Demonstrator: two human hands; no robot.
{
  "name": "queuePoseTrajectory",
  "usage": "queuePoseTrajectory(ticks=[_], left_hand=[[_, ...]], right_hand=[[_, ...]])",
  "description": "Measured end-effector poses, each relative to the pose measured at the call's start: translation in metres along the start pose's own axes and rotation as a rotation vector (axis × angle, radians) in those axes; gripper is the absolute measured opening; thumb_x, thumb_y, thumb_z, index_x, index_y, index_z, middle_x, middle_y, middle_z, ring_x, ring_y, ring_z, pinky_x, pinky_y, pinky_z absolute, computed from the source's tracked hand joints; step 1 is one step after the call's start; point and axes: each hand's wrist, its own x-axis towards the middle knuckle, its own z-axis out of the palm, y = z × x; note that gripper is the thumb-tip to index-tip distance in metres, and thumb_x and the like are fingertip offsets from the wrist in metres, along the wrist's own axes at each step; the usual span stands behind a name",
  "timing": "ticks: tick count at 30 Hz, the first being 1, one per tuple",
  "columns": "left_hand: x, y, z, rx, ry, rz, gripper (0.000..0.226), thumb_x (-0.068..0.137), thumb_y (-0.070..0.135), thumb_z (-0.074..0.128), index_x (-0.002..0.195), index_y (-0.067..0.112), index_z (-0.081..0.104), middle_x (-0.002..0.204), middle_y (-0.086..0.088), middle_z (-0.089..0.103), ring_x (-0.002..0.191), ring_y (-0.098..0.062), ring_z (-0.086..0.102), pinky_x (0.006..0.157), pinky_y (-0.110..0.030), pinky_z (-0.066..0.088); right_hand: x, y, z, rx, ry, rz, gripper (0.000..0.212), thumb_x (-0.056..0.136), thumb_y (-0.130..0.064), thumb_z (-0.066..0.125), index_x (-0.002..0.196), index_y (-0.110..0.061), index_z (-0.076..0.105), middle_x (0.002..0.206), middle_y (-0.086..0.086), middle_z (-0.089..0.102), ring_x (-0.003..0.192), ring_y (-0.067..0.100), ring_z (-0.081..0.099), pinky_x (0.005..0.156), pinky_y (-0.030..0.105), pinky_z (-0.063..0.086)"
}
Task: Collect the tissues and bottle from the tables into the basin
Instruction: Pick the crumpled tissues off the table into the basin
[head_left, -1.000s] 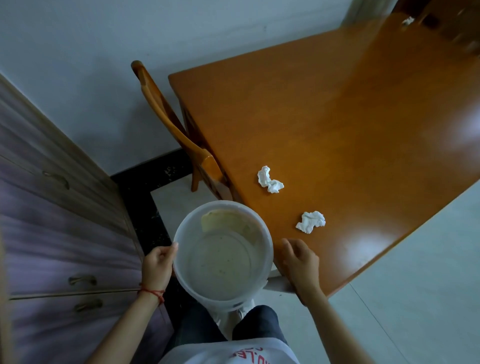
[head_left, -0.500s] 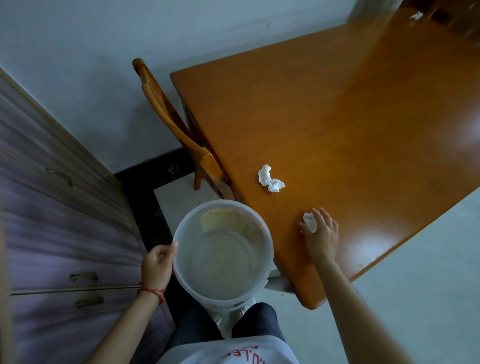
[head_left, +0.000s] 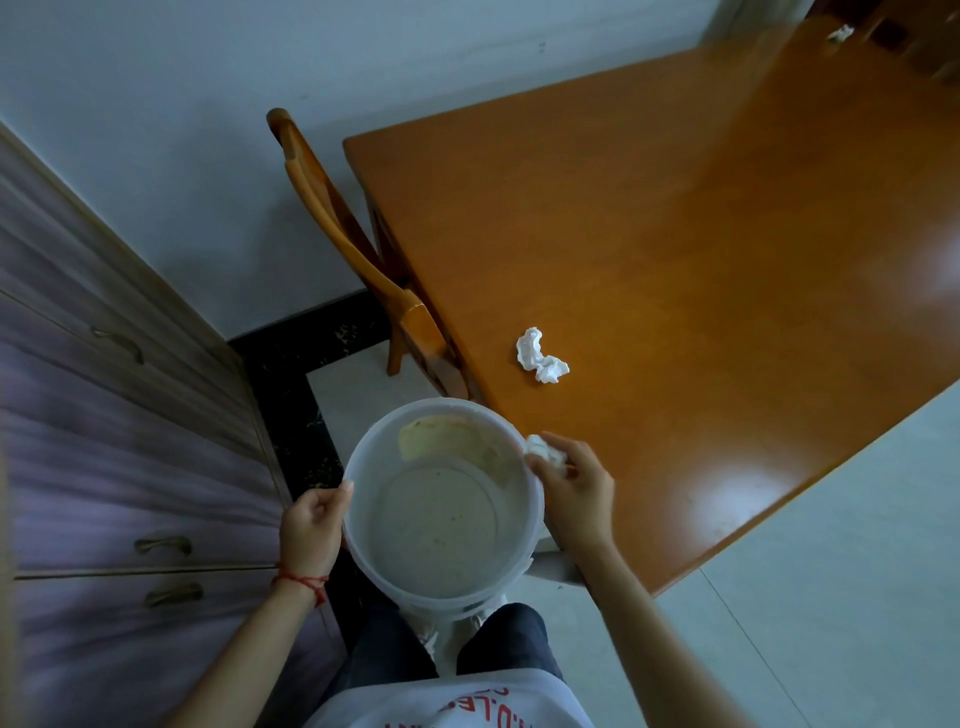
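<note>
Low in the frame's centre, the left hand (head_left: 310, 525) grips the basin (head_left: 522, 535) by its left rim, fingers curled on it. The right hand (head_left: 574, 488) pinches a crumpled tissue (head_left: 543, 450) at the basin's right rim. Higher, a second tissue (head_left: 540, 362) lies on the orange worktop (head_left: 701, 249). A third tissue (head_left: 840, 34) sits far off at upper right.

Glossy wooden table (head_left: 701, 270), translucent plastic basin (head_left: 527, 540), crumpled paper tissue (head_left: 540, 357)
</note>
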Motion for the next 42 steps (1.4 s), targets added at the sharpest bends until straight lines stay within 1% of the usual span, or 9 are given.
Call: queuePoseTrajectory(ticks=[4,8,11,19,23,28,33,36,42], left_hand=[[-0.001,-0.002,-0.001,0.001,0.011,-0.006,0.017,0.084,0.019,0.06,0.071,0.008,0.057,0.063,-0.006,0.058,0.066,-0.024,0.054,0.056,-0.023,0.046],[0.0,-0.005,-0.003,0.016,0.015,-0.008,0.019,0.084,0.02,0.06,0.07,0.008,0.058,0.06,-0.007,0.057,0.062,-0.025,0.053,0.054,-0.028,0.043],[0.0,-0.004,-0.004,0.017,0.028,-0.005,0.019,0.084,0.02,0.06,0.072,0.005,0.059,0.06,-0.007,0.056,0.061,-0.024,0.052,0.056,-0.029,0.044],[0.008,-0.008,-0.004,-0.015,0.067,-0.01,0.023,0.081,0.027,0.062,0.07,0.006,0.06,0.062,-0.007,0.058,0.064,-0.026,0.054,0.061,-0.032,0.043],[0.012,-0.008,-0.002,-0.031,0.083,-0.02,0.02,0.084,0.017,0.061,0.066,0.007,0.059,0.062,-0.009,0.058,0.065,-0.025,0.053,0.058,-0.032,0.043],[0.016,-0.008,0.001,-0.033,0.108,-0.023,0.02,0.084,0.015,0.06,0.065,0.006,0.058,0.059,-0.005,0.055,0.059,-0.018,0.049,0.047,-0.007,0.039],[0.016,-0.007,0.005,-0.052,0.127,-0.051,0.021,0.083,0.014,0.06,0.064,0.006,0.058,0.057,-0.006,0.056,0.048,-0.004,0.052,0.045,-0.008,0.038],[0.016,-0.009,0.004,-0.062,0.126,-0.061,0.019,0.083,0.013,0.061,0.067,0.005,0.059,0.059,-0.007,0.058,0.044,0.005,0.052,0.046,-0.009,0.04],[0.015,-0.009,0.006,-0.072,0.134,-0.057,0.018,0.083,0.013,0.061,0.067,0.005,0.059,0.061,-0.006,0.058,0.053,-0.01,0.052,0.047,-0.008,0.04]], right_hand=[[-0.014,-0.007,0.027,-0.009,-0.206,-0.022,0.034,0.079,-0.021,0.07,0.112,-0.02,0.062,0.099,-0.01,0.062,0.08,-0.004,0.059,0.068,0.008,0.049],[-0.013,-0.003,0.039,-0.139,-0.332,-0.099,0.052,0.077,-0.032,0.071,0.125,-0.024,0.054,0.129,-0.006,0.057,0.115,0.007,0.052,0.097,0.024,0.046],[-0.005,-0.004,0.035,-0.167,-0.304,-0.172,0.053,0.076,-0.032,0.071,0.126,-0.023,0.054,0.135,-0.006,0.052,0.121,0.007,0.047,0.103,0.028,0.041],[0.062,-0.012,0.019,-0.086,0.021,-0.135,0.043,0.082,-0.029,0.067,0.122,-0.017,0.058,0.127,0.005,0.061,0.117,0.018,0.055,0.099,0.041,0.048],[0.106,-0.018,0.017,-0.12,0.094,-0.087,0.043,0.085,-0.032,0.063,0.125,-0.018,0.056,0.134,0.003,0.056,0.126,0.018,0.048,0.101,0.032,0.04],[0.14,-0.016,0.024,-0.249,-0.007,-0.066,0.049,0.085,-0.035,0.062,0.13,-0.022,0.05,0.141,0.0,0.048,0.133,0.017,0.037,0.095,0.027,0.032],[0.151,-0.003,0.034,-0.436,-0.092,-0.086,0.051,0.085,-0.029,0.062,0.133,-0.019,0.047,0.14,0.001,0.049,0.13,0.02,0.037,0.101,0.033,0.035],[0.152,0.002,0.038,-0.464,-0.066,-0.107,0.046,0.086,-0.022,0.06,0.13,-0.013,0.05,0.132,0.005,0.054,0.122,0.023,0.041,0.091,0.03,0.036],[0.149,0.004,0.035,-0.302,-0.025,-0.062,0.033,0.085,-0.016,0.062,0.116,-0.007,0.062,0.105,0.01,0.061,0.097,0.024,0.055,0.075,0.021,0.043]])
